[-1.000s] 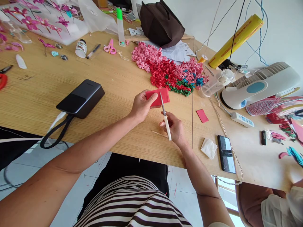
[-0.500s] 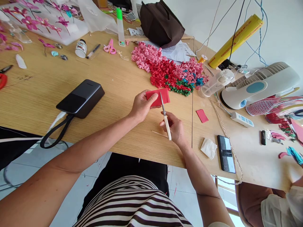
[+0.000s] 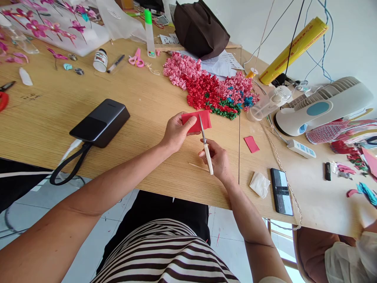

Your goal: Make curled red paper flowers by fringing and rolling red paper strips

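My left hand pinches a red rectangular piece, paper or cloth, between thumb and fingers above the table. Slits show near its right end, where it splits into narrow strips. My right hand is closed around white-handled scissors, their blades lying across the red piece near those strips. Just beyond my hands lies a heap of small pink, red, green and blue flower-like pieces. A smaller red piece rests on the table to the right.
A black power bank with a cable stands at left. On the right are a phone, a folded tissue, a power strip, a white fan and a clear cup. Another person's sleeve shows at lower right.
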Demonstrator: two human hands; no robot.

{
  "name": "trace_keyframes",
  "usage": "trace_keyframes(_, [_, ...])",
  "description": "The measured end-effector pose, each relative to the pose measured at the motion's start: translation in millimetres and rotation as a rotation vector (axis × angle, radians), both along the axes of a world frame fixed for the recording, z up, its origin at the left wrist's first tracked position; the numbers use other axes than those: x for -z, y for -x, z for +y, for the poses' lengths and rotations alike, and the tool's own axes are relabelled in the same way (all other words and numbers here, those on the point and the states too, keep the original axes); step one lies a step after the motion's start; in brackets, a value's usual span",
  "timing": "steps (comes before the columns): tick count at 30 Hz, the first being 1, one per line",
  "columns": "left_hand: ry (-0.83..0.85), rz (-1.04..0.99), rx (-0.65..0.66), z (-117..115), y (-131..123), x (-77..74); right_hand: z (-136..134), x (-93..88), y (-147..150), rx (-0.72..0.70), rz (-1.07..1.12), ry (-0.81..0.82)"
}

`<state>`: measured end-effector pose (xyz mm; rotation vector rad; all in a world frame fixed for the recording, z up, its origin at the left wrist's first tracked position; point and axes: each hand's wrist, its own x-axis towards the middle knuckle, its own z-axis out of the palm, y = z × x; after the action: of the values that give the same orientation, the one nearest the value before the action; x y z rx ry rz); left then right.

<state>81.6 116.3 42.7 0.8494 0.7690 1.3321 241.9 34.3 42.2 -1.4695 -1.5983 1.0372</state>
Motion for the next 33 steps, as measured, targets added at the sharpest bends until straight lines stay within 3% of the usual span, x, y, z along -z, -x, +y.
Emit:
trace_keyframes(9, [0.005, 0.006, 0.001, 0.1, -0.1, -0.5, 0.4, 0.0, 0.4, 0.003, 0.009, 0.006])
trace_keyframes(18, [0.025, -0.001, -0.068, 4.9, 1.7, -1.7, 1.1, 0.4, -0.5, -0.089, -0.037, -0.034])
trace_keyframes(33, [0.026, -0.007, -0.108, 6.4, 3.1, -2.5, 1.2, -0.3, 0.1, -0.083, -0.082, -0.023])
